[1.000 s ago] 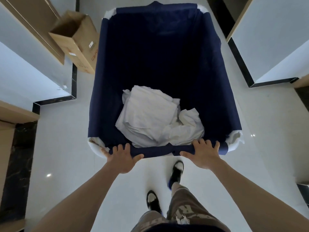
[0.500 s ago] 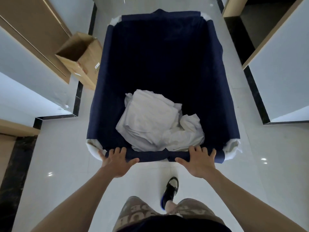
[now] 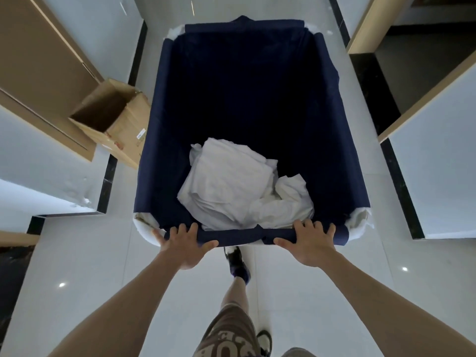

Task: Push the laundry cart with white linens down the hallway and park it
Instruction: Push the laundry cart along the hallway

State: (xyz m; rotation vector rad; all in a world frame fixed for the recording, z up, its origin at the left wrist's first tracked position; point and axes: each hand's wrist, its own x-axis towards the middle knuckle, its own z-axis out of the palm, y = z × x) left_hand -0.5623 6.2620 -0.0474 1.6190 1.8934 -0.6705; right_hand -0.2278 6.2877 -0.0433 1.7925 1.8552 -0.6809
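Two hands meet us in the head view, both on the near rim of the cart (image 3: 164, 140). We note the left hand (image 3: 184, 247) wrapped over the rim near its left corner, fingers curled on top and thumb reaching along the front face. The right hand (image 3: 310, 244) grips the same rim near the right corner in like manner.

We find the cart to be a deep, open-topped bin lined in dark navy fabric, the cloth folded over all four edges, with white padding or frame showing at the corners. It stands in the middle of a pale, glossy tiled floor (image 3: 296, 292) in a hallway, directly ahead of the person. The linens (image 3: 231, 186) lie at the bottom towards the near wall: a roughly folded white stack on the left, a crumpled white piece against its right side. The far half of the bin floor is dark.

An open cardboard box (image 3: 113, 119) sits just beside the cart's left wall. We cannot tell whether they touch.
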